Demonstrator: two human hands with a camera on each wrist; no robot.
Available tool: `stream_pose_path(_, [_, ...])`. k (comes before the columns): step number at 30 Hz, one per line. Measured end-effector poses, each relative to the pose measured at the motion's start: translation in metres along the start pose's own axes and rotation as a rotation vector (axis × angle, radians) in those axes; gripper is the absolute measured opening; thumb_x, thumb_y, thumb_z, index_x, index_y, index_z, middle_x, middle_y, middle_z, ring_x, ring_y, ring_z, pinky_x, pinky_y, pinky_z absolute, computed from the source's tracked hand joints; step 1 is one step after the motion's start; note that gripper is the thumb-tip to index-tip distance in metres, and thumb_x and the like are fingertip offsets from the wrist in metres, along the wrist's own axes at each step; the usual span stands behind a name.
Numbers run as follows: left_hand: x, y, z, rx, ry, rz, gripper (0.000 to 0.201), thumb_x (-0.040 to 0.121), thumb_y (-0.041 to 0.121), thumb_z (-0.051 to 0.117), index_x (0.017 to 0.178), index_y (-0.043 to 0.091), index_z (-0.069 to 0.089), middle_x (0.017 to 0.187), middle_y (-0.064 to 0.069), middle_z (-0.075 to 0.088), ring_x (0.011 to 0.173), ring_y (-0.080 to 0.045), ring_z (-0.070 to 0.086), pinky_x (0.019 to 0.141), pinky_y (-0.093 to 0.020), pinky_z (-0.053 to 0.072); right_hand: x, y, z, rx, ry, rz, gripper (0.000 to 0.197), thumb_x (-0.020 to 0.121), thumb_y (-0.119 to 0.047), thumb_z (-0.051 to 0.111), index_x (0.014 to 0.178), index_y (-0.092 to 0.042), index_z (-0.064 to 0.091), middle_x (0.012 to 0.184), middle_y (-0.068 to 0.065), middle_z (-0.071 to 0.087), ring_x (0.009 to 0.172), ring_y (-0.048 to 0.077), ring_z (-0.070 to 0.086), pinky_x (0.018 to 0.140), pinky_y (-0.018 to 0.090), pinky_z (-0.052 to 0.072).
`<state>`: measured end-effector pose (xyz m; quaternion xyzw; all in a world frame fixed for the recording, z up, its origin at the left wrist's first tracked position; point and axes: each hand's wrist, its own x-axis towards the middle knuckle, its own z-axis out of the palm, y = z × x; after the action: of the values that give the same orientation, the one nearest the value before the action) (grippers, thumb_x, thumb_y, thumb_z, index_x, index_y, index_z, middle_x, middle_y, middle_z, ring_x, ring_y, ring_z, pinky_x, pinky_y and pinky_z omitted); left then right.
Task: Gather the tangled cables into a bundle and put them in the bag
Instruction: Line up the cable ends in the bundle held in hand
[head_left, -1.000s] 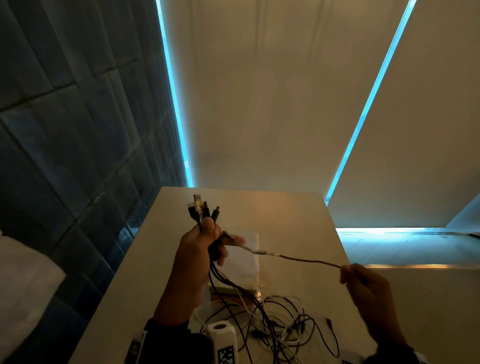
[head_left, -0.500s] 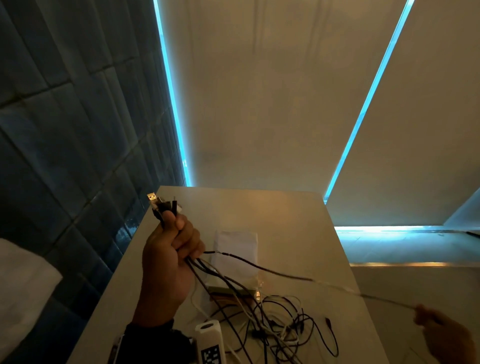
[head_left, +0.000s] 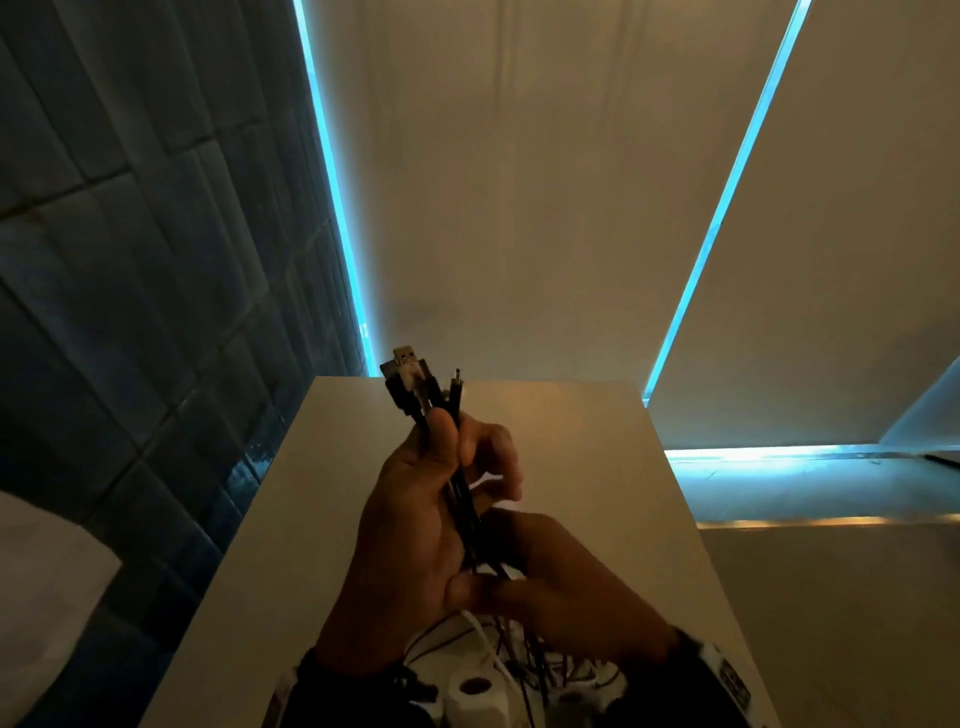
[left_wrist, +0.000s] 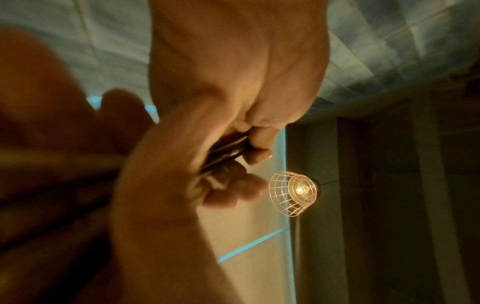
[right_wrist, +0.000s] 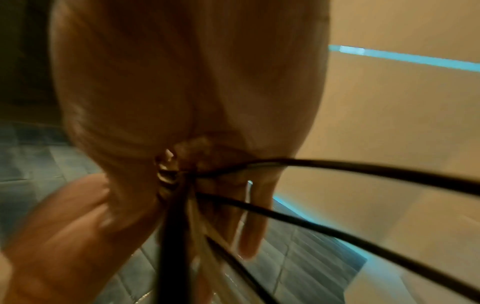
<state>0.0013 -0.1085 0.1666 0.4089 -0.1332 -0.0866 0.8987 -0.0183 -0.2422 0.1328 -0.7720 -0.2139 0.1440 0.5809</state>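
Above the pale table (head_left: 597, 467) my left hand (head_left: 415, 509) grips a bundle of black cables (head_left: 465, 499) upright. Their plug ends (head_left: 413, 379) stick out over the thumb. Just below, my right hand (head_left: 561, 587) closes round the same cables where they leave the left fist. The left wrist view shows the dark cables (left_wrist: 228, 152) pinched between curled fingers. Black cables (right_wrist: 337, 166) fan out of my right palm in the right wrist view. The remaining tangle (head_left: 519, 660), black with one white cable, hangs to the table under my hands. My hands hide the bag.
A dark tiled wall (head_left: 130, 312) runs along the table's left edge. Pale blinds with blue light strips (head_left: 727, 208) stand behind the far edge. A caged lamp (left_wrist: 293, 191) glows in the left wrist view. White fabric (head_left: 41, 597) lies at the lower left.
My right hand, which was pulling one cable out to the right, has come back in and taken hold of the bundle under my left hand. The left hand moved right, toward the middle.
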Motion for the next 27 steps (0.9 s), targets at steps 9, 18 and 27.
stream_pose_path(9, [0.003, 0.017, -0.034, -0.119, 0.214, 0.044, 0.035, 0.091, 0.038, 0.040, 0.063, 0.018, 0.046, 0.046, 0.009, 0.027, 0.034, -0.003, 0.022, 0.036, -0.017, 0.021, -0.030, 0.047, -0.010, 0.154, 0.122, 0.116, 0.045, 0.084, -0.059, 0.048, 0.056, -0.023, 0.048, 0.051, -0.008, 0.038, 0.044, 0.006, 0.030, 0.044, 0.022, 0.024])
stream_pose_path(18, [0.009, 0.002, -0.033, -0.140, 0.305, 0.073, 0.042, 0.099, 0.039, 0.032, 0.063, 0.021, 0.045, 0.047, 0.010, 0.026, 0.035, -0.002, 0.020, 0.034, -0.018, 0.018, -0.073, 0.100, -0.023, 0.014, 0.346, 0.407, 0.067, 0.086, -0.071, 0.030, 0.042, -0.021, 0.036, 0.040, -0.006, 0.032, 0.036, 0.008, 0.029, 0.044, 0.020, 0.026])
stream_pose_path(27, [0.013, -0.023, -0.040, -0.042, 0.397, 0.044, 0.031, 0.099, 0.035, 0.037, 0.088, 0.014, 0.057, 0.081, 0.001, 0.068, 0.080, -0.015, 0.068, 0.063, -0.028, 0.055, -0.082, 0.158, -0.016, -0.049, 0.511, 0.663, 0.118, 0.036, -0.106, 0.025, 0.063, 0.002, 0.066, 0.062, 0.008, 0.058, 0.056, 0.012, 0.053, 0.060, 0.020, 0.043])
